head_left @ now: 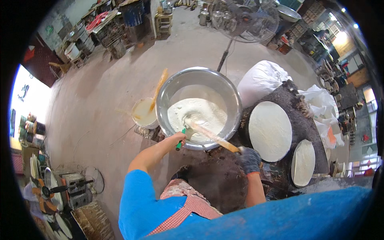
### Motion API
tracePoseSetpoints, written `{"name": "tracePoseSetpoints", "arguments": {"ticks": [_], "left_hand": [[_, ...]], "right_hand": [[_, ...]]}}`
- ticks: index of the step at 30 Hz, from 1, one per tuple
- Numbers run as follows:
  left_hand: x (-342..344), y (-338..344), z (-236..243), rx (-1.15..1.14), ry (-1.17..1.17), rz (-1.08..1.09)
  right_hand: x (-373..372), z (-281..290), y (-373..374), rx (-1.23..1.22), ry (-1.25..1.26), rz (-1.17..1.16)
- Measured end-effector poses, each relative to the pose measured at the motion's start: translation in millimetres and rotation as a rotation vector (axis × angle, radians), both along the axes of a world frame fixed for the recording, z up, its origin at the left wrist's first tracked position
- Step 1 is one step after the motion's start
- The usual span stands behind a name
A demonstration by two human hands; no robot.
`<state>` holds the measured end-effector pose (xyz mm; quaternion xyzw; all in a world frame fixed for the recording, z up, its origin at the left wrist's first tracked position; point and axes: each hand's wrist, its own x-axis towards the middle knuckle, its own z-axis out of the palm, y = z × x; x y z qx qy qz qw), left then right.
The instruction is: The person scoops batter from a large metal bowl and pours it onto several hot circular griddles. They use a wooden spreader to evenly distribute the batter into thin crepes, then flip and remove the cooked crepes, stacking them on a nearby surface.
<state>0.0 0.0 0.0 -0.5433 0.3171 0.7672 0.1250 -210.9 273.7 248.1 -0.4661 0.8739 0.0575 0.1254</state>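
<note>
A large metal basin (235, 94) in front of me holds thick white batter (210, 106). My left hand (178, 138), bare, is closed round a green handle (181, 142) at the basin's near-left rim. Whatever the handle's far end carries is hard to make out against the batter. In a dark glove, my right hand (249, 159) grips the end of a long wooden paddle (216, 138). The paddle slants over the near rim, its white-coated end in the batter near the green-handled tool.
Left of the basin stands a white bucket (147, 121) of pale liquid with a wooden stick (161, 85) in it. Two round white slabs (270, 130) lie on a dark surface at right, behind them a full white sack (263, 80). A pedestal fan (245, 18) stands beyond the basin.
</note>
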Motion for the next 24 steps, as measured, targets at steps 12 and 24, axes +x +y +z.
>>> {"name": "tracePoseSetpoints", "arguments": {"ticks": [12, 24], "left_hand": [[-24.6, 30.6, 122.5, 0.387, 0.105, 0.197], [-30.6, 51.2, 499.8, -0.255, 0.774, -0.02]], "right_hand": [[20.2, -53.6, 78.2, -0.095, -0.085, -0.239], [0.3, 142.9, 83.5, -1.01, 0.117, -0.213]]}}
